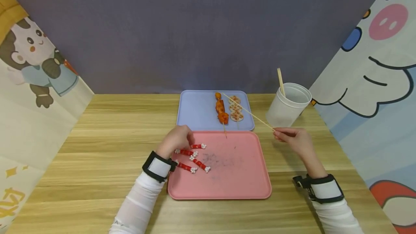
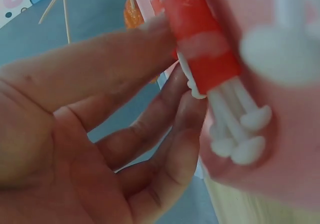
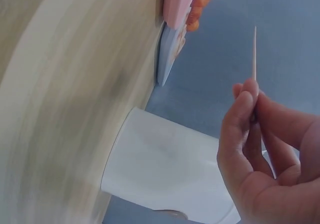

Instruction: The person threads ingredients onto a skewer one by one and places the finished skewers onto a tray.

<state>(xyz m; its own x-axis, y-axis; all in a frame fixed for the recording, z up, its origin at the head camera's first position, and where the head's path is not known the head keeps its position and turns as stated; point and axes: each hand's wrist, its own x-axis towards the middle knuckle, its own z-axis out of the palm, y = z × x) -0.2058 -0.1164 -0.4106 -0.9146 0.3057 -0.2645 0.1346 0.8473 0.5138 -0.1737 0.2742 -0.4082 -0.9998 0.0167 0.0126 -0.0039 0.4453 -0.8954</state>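
My left hand (image 1: 177, 141) is at the upper left of the pink tray (image 1: 227, 187). Its thumb and fingers close around the end of a red-wrapped mushroom roll (image 1: 197, 146), partly hidden behind a nearer roll (image 2: 205, 39) in the left wrist view. Several similar rolls, red with white mushroom tips, lie beside this hand, among them one roll (image 1: 200, 164) set at a slant. Right of the tray, my right hand (image 1: 297, 142) pinches a thin wooden skewer (image 1: 253, 115) near one end. The skewer is bare and slants up and left over the blue tray (image 1: 195, 109).
On the blue tray lie a skewer of orange-brown meat (image 1: 220, 107) and a skewer of lotus root slices (image 1: 236, 108). A white cup (image 1: 286, 109) holding wooden skewers (image 1: 281, 80) stands at the back right. A grey wall (image 1: 195, 39) rises behind the wooden table (image 1: 107, 147).
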